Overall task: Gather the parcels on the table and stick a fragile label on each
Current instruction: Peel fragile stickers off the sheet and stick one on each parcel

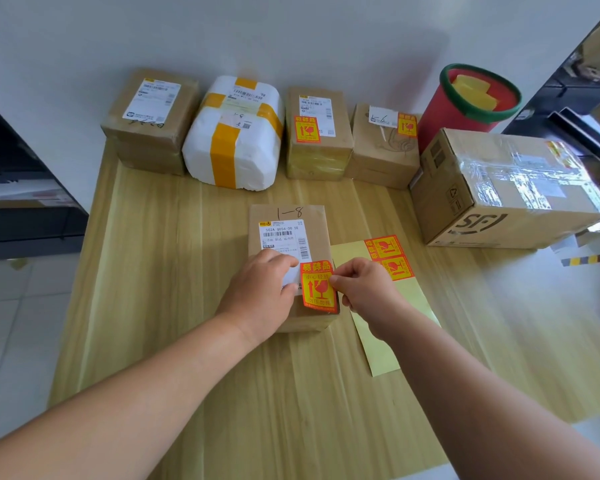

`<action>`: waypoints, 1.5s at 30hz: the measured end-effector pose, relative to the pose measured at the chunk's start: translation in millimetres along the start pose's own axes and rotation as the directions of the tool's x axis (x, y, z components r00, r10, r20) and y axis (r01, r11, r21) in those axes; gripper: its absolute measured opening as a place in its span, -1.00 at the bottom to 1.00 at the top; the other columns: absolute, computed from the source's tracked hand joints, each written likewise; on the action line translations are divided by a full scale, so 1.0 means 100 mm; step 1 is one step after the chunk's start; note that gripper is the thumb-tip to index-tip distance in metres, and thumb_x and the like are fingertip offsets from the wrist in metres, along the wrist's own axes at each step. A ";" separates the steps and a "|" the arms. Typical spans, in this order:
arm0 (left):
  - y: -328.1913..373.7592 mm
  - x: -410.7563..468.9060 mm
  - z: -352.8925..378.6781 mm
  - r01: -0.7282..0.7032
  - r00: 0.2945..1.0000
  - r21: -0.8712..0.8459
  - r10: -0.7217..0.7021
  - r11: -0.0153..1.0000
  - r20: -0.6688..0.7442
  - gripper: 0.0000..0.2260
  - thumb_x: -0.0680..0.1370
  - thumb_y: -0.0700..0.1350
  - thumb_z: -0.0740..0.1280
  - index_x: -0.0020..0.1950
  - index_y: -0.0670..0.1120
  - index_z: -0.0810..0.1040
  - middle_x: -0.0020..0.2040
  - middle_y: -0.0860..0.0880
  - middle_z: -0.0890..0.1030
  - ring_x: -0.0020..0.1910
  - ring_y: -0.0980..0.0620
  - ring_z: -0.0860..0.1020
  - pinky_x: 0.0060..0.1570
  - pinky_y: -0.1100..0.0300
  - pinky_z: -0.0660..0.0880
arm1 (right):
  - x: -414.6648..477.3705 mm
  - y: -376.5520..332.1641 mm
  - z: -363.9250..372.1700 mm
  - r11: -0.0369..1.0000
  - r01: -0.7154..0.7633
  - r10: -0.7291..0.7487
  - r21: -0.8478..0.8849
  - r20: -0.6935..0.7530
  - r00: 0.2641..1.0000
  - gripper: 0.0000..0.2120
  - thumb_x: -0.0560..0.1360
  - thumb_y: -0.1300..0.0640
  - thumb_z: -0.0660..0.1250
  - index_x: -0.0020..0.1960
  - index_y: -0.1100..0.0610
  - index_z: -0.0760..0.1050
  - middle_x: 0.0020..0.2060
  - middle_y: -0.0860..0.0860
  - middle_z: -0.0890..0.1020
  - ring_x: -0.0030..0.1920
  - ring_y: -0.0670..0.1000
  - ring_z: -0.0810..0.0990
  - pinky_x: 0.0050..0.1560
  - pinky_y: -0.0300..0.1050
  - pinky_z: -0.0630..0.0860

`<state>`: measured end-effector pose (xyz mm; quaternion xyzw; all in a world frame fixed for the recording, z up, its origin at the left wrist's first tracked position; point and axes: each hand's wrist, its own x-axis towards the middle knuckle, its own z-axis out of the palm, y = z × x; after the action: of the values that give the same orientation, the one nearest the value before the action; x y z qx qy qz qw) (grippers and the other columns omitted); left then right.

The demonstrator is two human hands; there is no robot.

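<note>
Orange fragile label (318, 287) sits on the small box (288, 237) between your hands. Your left hand (262, 292) presses flat, steadying the box; your right hand (362, 289) pinches the label's edge. Smooth outward from your left fingertips, avoiding bubbles.

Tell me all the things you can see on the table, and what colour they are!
brown boxes: five, brown; three in the back row, one at the right, one in the middle under the hands
white parcel: one, white with yellow tape; back row
fragile label: one, red and yellow; on the middle box
label sheet: one, pale yellow, two labels left; right of the middle box
bin: one, red with green rim; back right
table: one, light wood
left hand: flat on the middle box
right hand: pinching the fragile label's edge
</note>
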<state>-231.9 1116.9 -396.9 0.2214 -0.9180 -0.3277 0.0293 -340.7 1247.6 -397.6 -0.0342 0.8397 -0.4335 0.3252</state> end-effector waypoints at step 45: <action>0.00 0.09 0.16 -0.283 0.952 0.336 0.305 0.898 -0.014 -0.71 0.47 -0.05 0.14 -0.15 -0.10 0.64 -0.15 0.02 0.64 -0.10 -0.11 0.55 -0.04 0.06 0.45 | -0.02 0.21 0.06 0.468 0.555 -0.751 -0.688 0.021 0.660 -0.78 0.45 0.17 0.32 0.07 0.13 0.62 0.03 0.03 0.65 0.05 0.19 0.57 -0.01 0.03 0.49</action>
<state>-243.1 1122.6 -409.7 0.0926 -0.9812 -0.1539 0.0711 -330.6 1256.7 -414.5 -0.4021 0.8908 -0.2100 -0.0254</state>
